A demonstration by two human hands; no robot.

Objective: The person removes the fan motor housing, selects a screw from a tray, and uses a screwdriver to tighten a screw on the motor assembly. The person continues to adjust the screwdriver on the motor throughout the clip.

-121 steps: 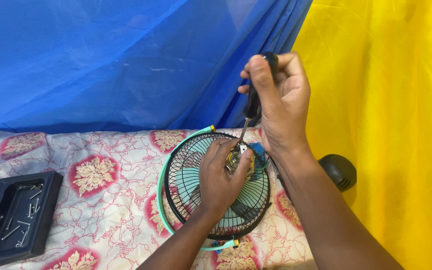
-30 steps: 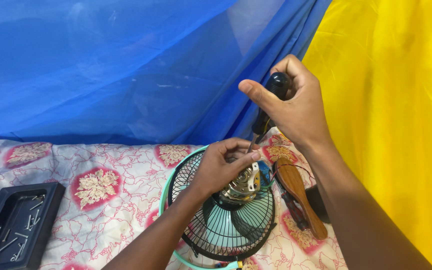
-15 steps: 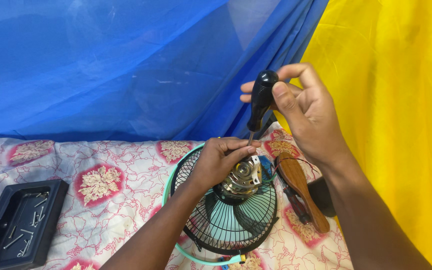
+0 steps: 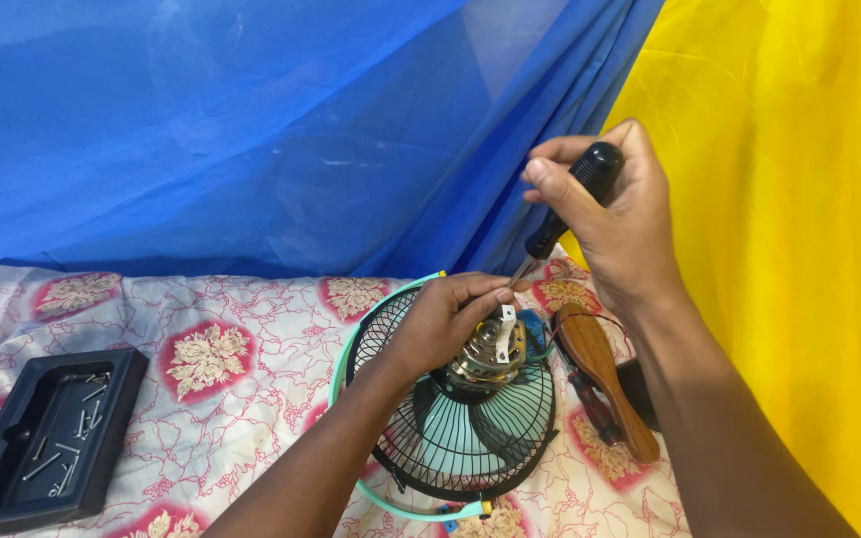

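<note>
Against blue and yellow drapes, on a floral sheet (image 4: 251,319), your left hand (image 4: 445,319) grips the bare motor (image 4: 488,354) atop the black fan grille (image 4: 470,438) while your right hand (image 4: 620,219) wraps a black-handled screwdriver (image 4: 570,204) angled into it, screw tray (image 4: 47,438) well left.

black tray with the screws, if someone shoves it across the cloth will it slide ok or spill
The black tray looks like thin moulded plastic, so probably light and easy to shove. The patterned cloth under it is wrinkled and may bunch or drag. The loose screws would likely rattle and shift, though the raised walls should keep them in.
</note>
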